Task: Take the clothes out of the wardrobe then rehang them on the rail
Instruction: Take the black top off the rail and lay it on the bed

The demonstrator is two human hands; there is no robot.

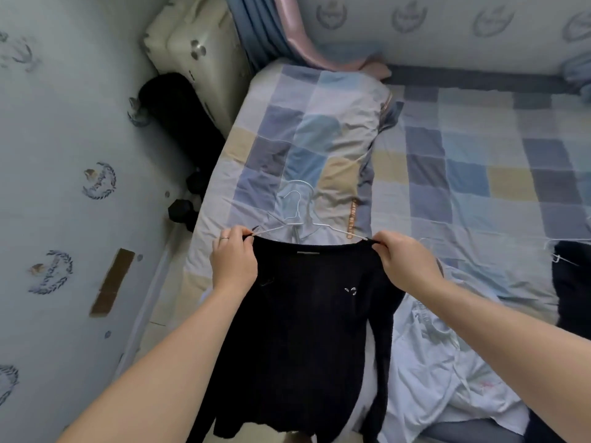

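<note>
A black sweater [307, 330] hangs in front of me over the near edge of the bed, on a thin white wire hanger [297, 219] whose hook points away from me. My left hand [235, 260] pinches the sweater's left shoulder at the hanger's end. My right hand [404, 260] pinches the right shoulder at the other end. A second wire hanger hook shows just behind the first. No wardrobe or rail is in sight.
The bed [463, 161] has a checked cover with a checked pillow [319, 129]. A pale garment [441, 362] lies at the near right, and a dark garment on a hanger [572, 273] at the far right. Dumbbells [182, 211] sit on the floor by the left wall.
</note>
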